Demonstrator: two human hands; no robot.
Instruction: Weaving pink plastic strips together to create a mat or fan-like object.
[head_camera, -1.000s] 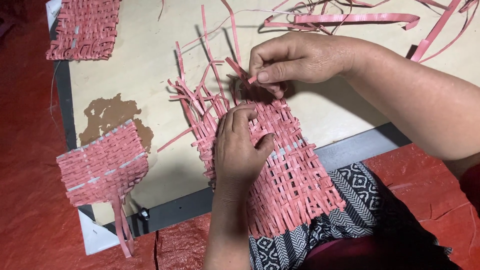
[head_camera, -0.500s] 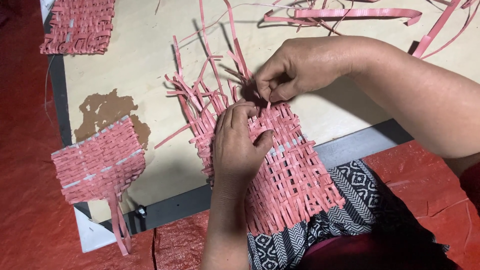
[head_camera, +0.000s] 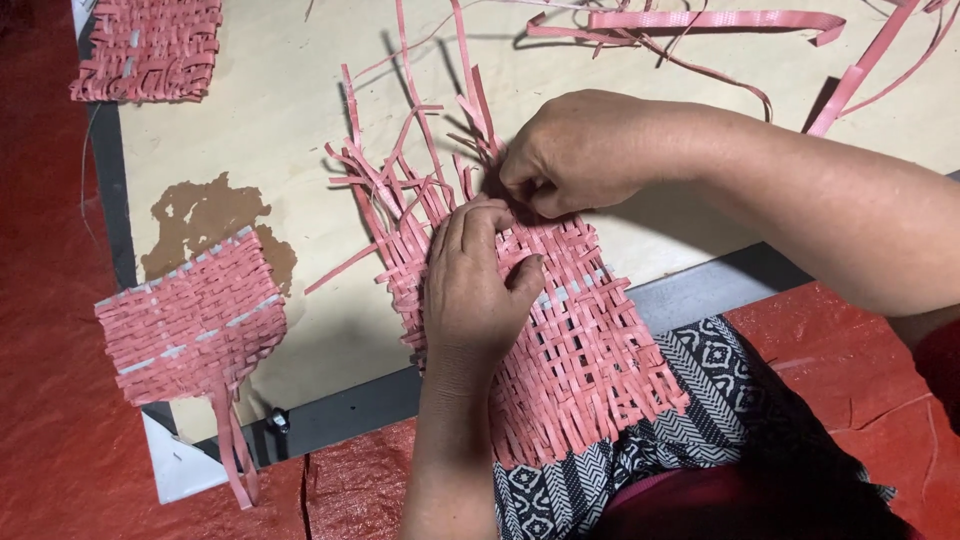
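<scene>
A half-woven mat of pink plastic strips (head_camera: 580, 350) lies across the board's near edge and onto my lap. My left hand (head_camera: 475, 285) presses flat on its upper left part, fingers curled at the weave's edge. My right hand (head_camera: 585, 150) is closed in a pinch on a pink strip at the mat's top edge, just above my left fingertips. Loose strip ends (head_camera: 400, 170) stick out up and to the left of the weave.
A pale wooden board (head_camera: 300, 90) with a brown stain (head_camera: 205, 220) lies on red flooring (head_camera: 50, 400). A finished pink woven piece (head_camera: 190, 320) sits at the board's left corner, another (head_camera: 150, 45) at top left. Loose pink strips (head_camera: 700, 25) trail along the top.
My right hand has dropped from the raised strip ends down to the mat's top edge, closing in against my left fingertips. The left hand has stayed pressed on the weave.
</scene>
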